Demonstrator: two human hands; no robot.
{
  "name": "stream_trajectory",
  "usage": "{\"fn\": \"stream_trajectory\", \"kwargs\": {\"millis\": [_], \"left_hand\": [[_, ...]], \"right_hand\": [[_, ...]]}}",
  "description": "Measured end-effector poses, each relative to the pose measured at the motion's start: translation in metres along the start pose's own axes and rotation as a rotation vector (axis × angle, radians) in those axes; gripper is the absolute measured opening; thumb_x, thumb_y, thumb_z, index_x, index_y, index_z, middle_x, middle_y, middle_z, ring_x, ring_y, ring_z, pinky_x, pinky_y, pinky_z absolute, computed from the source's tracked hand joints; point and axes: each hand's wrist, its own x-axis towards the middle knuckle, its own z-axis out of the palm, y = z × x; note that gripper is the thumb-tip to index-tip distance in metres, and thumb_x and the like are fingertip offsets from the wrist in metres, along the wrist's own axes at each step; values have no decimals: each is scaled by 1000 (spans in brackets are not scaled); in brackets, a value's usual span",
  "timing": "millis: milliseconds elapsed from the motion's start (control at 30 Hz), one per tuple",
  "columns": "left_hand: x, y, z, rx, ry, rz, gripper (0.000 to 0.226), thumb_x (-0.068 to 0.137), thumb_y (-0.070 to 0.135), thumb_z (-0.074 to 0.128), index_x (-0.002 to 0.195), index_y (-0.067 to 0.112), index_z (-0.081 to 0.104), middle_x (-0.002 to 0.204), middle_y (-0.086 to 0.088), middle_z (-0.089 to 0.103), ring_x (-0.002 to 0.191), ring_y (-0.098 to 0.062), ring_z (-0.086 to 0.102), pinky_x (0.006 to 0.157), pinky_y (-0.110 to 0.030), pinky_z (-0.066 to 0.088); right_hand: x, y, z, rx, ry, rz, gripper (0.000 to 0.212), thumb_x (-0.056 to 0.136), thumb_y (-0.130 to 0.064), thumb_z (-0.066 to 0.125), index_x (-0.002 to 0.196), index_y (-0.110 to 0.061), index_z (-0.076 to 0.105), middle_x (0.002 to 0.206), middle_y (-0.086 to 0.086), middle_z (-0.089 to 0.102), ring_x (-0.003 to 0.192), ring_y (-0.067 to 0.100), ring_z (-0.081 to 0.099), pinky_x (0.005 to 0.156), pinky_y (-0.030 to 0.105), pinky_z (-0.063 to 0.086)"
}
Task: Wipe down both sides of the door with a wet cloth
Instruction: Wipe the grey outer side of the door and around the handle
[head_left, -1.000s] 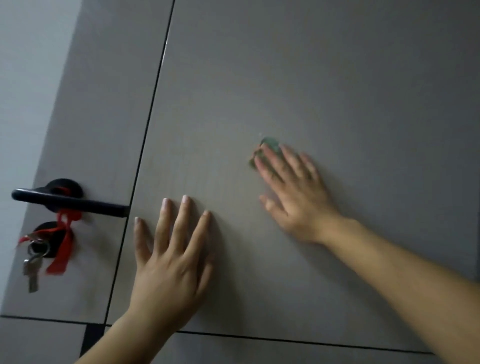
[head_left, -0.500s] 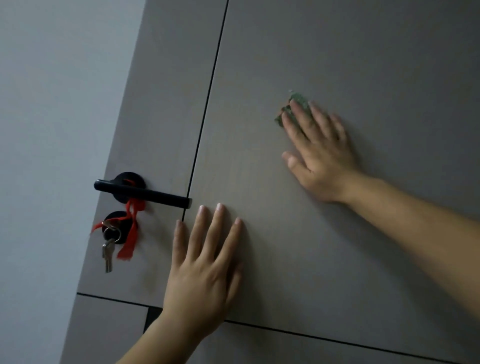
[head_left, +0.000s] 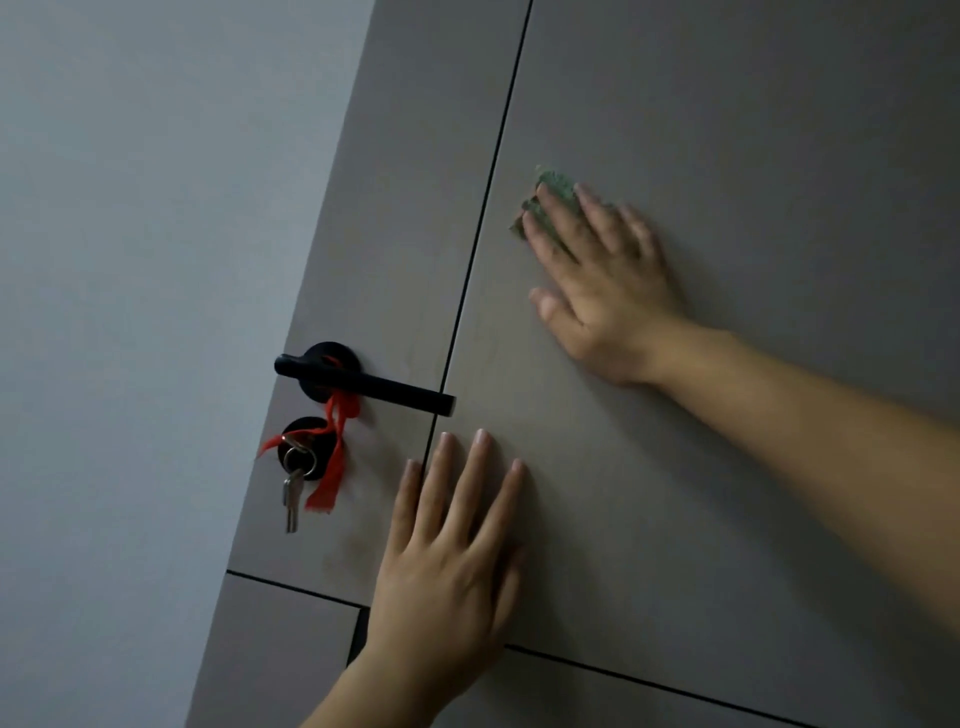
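The grey-brown door with thin dark grooves fills most of the view. My right hand lies flat on its large panel with fingers straight and presses a small green cloth against the surface. Only the cloth's top edge shows past the fingertips. My left hand rests flat on the door lower down, fingers spread, just right of the vertical groove and below the handle's tip.
A black lever handle sticks out at the door's left side. Below it a key ring with keys hangs from the lock, tied with a red ribbon. A pale wall runs along the left.
My right hand slid the cloth leftward across the panel, closer to the vertical groove. My left hand stayed pressed below the handle. The view shifted left, so more wall shows.
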Motion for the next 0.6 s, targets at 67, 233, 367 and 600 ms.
{"fn": "stream_trajectory", "kwargs": {"millis": [67, 233, 367, 600], "left_hand": [[-5, -5, 0, -5, -1, 9, 71, 97, 45, 49, 162, 21, 32, 172, -11, 18, 159, -39, 13, 125, -56, 17], [-19, -19, -2, 36, -51, 24, 75, 95, 48, 50, 163, 24, 29, 172, -10, 19, 159, -38, 14, 124, -53, 17], [-22, -17, -3, 25, -46, 8, 74, 96, 49, 51, 163, 24, 30, 172, -9, 19, 159, -38, 12, 126, -53, 15], [-33, -20, 3, 26, -42, 16, 75, 94, 52, 52, 161, 24, 35, 171, -11, 23, 159, -37, 17, 125, -53, 19]], "right_hand": [[-24, -17, 11, -26, -30, -208, 76, 93, -53, 16, 164, -26, 13, 172, -2, 2, 159, 26, 2, 125, 48, 2], [-34, 1, 7, -146, -99, -498, 67, 97, -49, 24, 161, -29, 21, 169, -2, 14, 156, 28, 19, 124, 49, 18], [46, -2, -12, -50, -59, -167, 76, 93, -55, 16, 163, -33, 0, 171, -8, -11, 158, 23, -4, 125, 46, -1], [-1, -46, 7, -154, -94, -608, 69, 97, -50, 18, 163, -29, 17, 171, -2, 7, 158, 26, 9, 125, 47, 9]]}}
